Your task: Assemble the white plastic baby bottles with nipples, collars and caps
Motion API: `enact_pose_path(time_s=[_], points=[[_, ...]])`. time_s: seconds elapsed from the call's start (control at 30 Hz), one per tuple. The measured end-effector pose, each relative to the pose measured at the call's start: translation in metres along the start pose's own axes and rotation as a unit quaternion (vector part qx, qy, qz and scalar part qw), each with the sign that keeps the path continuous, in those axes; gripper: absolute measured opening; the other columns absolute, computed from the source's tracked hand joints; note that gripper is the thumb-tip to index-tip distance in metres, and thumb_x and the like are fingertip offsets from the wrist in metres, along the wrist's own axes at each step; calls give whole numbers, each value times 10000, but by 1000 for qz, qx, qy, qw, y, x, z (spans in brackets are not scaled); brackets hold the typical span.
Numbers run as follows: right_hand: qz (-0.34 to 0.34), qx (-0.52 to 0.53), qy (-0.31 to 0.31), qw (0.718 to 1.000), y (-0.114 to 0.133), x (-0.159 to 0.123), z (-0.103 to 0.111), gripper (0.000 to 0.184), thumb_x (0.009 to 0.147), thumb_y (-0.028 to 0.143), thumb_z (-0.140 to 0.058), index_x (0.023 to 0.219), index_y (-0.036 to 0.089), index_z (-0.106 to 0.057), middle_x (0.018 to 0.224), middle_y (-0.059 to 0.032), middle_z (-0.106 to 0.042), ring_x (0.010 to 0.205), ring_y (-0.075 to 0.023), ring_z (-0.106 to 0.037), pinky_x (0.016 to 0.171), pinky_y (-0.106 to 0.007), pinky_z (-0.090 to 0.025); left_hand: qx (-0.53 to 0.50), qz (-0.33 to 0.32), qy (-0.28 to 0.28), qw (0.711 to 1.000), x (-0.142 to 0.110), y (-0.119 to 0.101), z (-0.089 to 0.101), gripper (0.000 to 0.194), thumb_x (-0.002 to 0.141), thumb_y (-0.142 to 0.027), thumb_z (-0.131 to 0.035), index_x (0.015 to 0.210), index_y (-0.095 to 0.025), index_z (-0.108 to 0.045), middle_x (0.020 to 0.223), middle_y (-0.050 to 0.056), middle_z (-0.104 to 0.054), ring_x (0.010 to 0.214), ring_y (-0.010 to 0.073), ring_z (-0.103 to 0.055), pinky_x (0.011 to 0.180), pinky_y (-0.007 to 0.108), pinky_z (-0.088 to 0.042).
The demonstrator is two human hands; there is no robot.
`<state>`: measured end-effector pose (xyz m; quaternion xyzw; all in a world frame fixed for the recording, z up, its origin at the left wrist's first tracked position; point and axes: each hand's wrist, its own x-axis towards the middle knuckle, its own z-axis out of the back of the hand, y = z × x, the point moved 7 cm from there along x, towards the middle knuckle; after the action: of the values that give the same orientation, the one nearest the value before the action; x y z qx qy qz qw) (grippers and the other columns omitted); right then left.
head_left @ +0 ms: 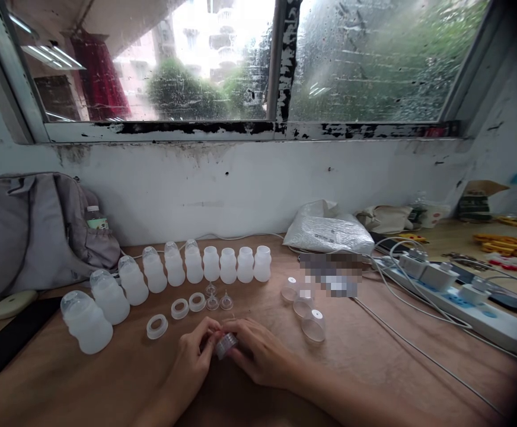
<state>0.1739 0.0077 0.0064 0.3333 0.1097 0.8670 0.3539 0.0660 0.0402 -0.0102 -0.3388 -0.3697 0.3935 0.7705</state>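
Over the near middle of the table, my left hand (198, 347) and my right hand (261, 350) are both closed on a small translucent bottle ring (226, 346), held tilted between the fingertips. Whether a nipple sits in the ring, I cannot tell. Just beyond my left hand lie three loose white bottle rings (179, 309). Clear silicone nipples (226, 301) stand right behind my fingers. Farther back curves a row of frosted baby bottles: several at the left wear clear caps (141, 280), several at the right are open-topped (262, 264). Three clear dome caps (313, 326) stand to my right.
A grey backpack (36, 231) leans at the left, near a black flat object (13, 338). A white plastic bag (329, 228) lies against the wall. Along the right runs a power strip (498, 323) with plugs, and its white cables (427, 356) cross the table.
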Motion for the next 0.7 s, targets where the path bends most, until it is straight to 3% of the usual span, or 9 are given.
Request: enact_pose_path(time_s=[0.17, 0.23, 0.4, 0.53, 0.6, 0.7], points=[[-55, -26, -27, 998, -15, -2, -5, 227, 734, 111, -424, 944, 185, -463, 848, -51, -589, 770, -165, -549, 692, -272, -420, -59, 44, -18, 997, -2, 3, -1, 237, 848, -366, -378, 941, -190, -507, 621, -22, -598, 564, 123, -566, 550, 209, -449], [-93, -29, -51, 994, -24, -3, -4, 187, 728, 118, -427, 898, 192, -457, 758, -23, -575, 655, -142, -535, 604, -244, -407, -47, 30, -22, 998, -4, 0, -1, 250, 853, -355, -375, 1002, -204, -507, 689, -11, -629, 589, 123, -581, 565, 213, -463], [-170, -1, -108, 979, -42, -6, -1, 154, 670, 106, -463, 757, 209, -389, 635, 36, -487, 530, -102, -452, 503, -204, -341, -40, -19, 33, 998, -8, -12, -8, 293, 830, -309, -434, 1104, -242, -514, 999, 32, -637, 886, 166, -597, 637, 215, -504], [-190, 40, -116, 974, -44, -5, 1, 220, 646, 84, -458, 796, 215, -366, 636, 49, -452, 537, -97, -428, 509, -200, -331, -76, -22, 56, 995, -8, -10, -11, 361, 817, -280, -456, 1173, -234, -488, 1118, 46, -590, 1007, 185, -551, 808, 286, -484], [-197, 58, -104, 973, -43, -4, 0, 246, 641, 76, -450, 822, 217, -363, 624, 57, -441, 533, -97, -419, 506, -198, -323, -75, -20, 67, 995, -8, -8, -12, 381, 806, -272, -469, 1183, -221, -487, 1113, 55, -592, 993, 193, -558, 786, 290, -494], [-204, 73, -86, 972, -43, -2, -1, 265, 627, 64, -441, 828, 216, -357, 600, 67, -427, 521, -94, -400, 496, -196, -304, -61, -20, 77, 995, -8, -8, -13, 392, 793, -252, -478, 1180, -192, -497, 939, 52, -662, 811, 177, -615, 653, 262, -518]])
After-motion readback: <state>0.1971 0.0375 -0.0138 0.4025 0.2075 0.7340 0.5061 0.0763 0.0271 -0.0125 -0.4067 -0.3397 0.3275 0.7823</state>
